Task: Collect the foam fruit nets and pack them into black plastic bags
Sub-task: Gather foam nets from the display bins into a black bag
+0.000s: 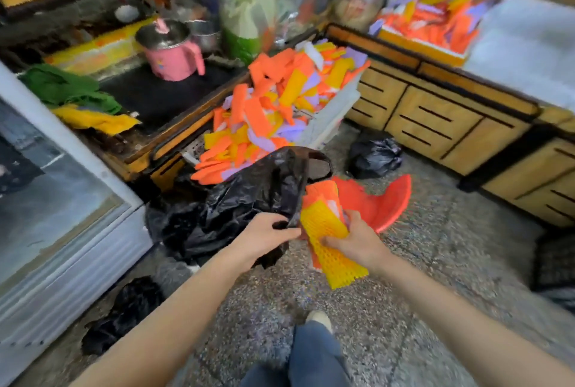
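Right hand [357, 240] grips one net bunch [326, 225]; left hand [264, 237] holds one black bag [258, 193].

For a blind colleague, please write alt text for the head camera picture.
The left hand holds a black plastic bag by its rim while the right hand grips a bundle of yellow and orange foam nets beside it. Behind them, a white crate overflows with more nets, and a second black bag lies on the speckled floor.
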Tool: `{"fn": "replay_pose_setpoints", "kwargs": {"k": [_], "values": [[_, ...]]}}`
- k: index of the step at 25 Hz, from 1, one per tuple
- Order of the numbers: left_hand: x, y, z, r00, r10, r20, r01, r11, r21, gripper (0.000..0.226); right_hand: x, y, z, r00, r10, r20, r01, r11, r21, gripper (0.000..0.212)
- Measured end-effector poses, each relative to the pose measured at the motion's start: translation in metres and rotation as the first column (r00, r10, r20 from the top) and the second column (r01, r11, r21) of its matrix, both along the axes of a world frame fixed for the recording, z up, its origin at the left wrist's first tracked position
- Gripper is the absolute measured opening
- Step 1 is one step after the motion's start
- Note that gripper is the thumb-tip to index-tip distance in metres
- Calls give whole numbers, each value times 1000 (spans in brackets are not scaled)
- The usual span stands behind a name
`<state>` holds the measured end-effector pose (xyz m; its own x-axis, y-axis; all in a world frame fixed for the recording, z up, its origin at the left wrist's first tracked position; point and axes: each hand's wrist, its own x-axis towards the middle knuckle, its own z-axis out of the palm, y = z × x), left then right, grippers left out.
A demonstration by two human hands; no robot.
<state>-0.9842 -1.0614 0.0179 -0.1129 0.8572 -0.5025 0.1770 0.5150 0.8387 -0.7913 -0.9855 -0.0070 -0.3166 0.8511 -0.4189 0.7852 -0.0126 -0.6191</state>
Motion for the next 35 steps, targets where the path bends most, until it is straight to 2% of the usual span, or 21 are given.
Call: {"fn": "replay_pose_setpoints", "kwargs": {"k": [1,3,5,8,10,13,16,20,22,23,26,27,28,29,31,33,35], "values": [[15,13,0,991,-102,-83,105,994,35,20,19,3,2,998,-56,-7,56,998,13,80],[48,39,10,979,-140,-147,153,985,83,22,55,7,8,992,-123,-5,123,992,29,81],[84,64,24,987,-93,-128,107,988,112,46,93,11,12,991,-134,16,133,990,47,84],[143,106,40,994,-87,-63,98,974,204,56,156,21,17,985,-106,134,99,993,58,92],[182,136,43,997,-79,-17,81,970,228,56,197,31,18,971,-67,230,59,997,42,95],[244,184,41,992,-129,8,123,963,238,46,268,60,32,944,-125,304,118,992,44,88],[313,222,39,967,-253,-20,249,932,262,52,347,99,51,928,-269,256,266,963,50,81],[387,265,50,908,-410,-84,418,871,260,32,420,143,54,866,-478,148,479,877,27,82],[413,289,54,890,-441,-117,456,847,274,24,447,169,43,773,-631,65,633,774,-5,82],[422,298,56,884,-445,-144,468,836,286,22,456,183,39,694,-719,-19,718,694,-59,82],[445,328,56,864,-468,-185,503,810,301,20,473,229,33,288,-920,-264,878,364,-312,87],[453,339,56,861,-476,-180,509,803,309,20,474,244,31,185,-936,-299,894,286,-345,88],[462,350,56,864,-481,-148,502,804,319,21,473,258,29,134,-943,-303,909,239,-340,89],[471,361,57,872,-478,-109,486,812,324,25,470,273,26,132,-950,-283,925,221,-308,91],[488,388,59,888,-459,-14,441,842,310,43,466,299,20,240,-958,-154,947,266,-181,91],[501,419,59,895,-438,84,400,872,284,51,471,323,20,415,-909,38,906,410,-103,88],[510,450,61,898,-403,176,357,902,243,53,485,348,25,615,-772,158,788,599,-143,87]]}}
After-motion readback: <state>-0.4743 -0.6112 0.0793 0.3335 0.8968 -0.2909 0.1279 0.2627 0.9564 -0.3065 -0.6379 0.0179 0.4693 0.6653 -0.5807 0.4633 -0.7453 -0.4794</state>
